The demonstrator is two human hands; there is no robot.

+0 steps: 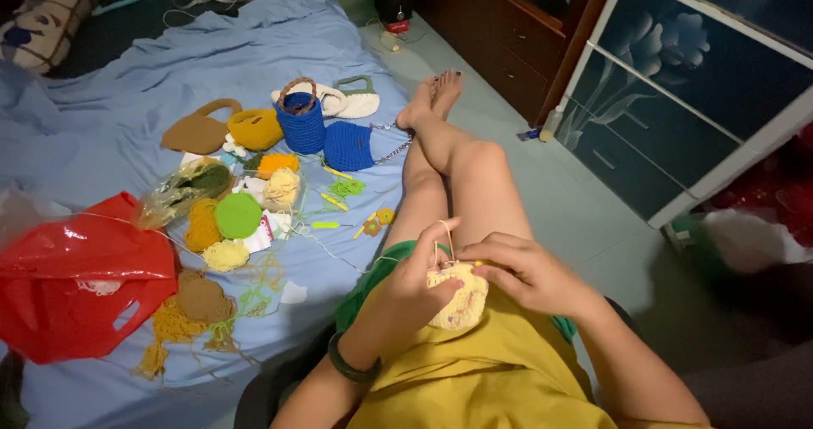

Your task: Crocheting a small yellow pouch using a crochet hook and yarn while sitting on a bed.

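Observation:
A pale yellow crocheted piece rests over my lap, gripped from both sides. My left hand pinches its left edge, with a thin strand of yarn looped over the forefinger. My right hand closes on its upper right edge, where a yellow hook tip shows between the fingers. The yarn strand trails left across the blue sheet toward the balls of yarn. A dark band sits on my left wrist.
On the blue sheet lie a red plastic bag, yarn balls in green, yellow and brown, two blue crocheted bags, small brown and mustard bags and loose hooks. A dark cabinet with glass doors stands right of my outstretched legs.

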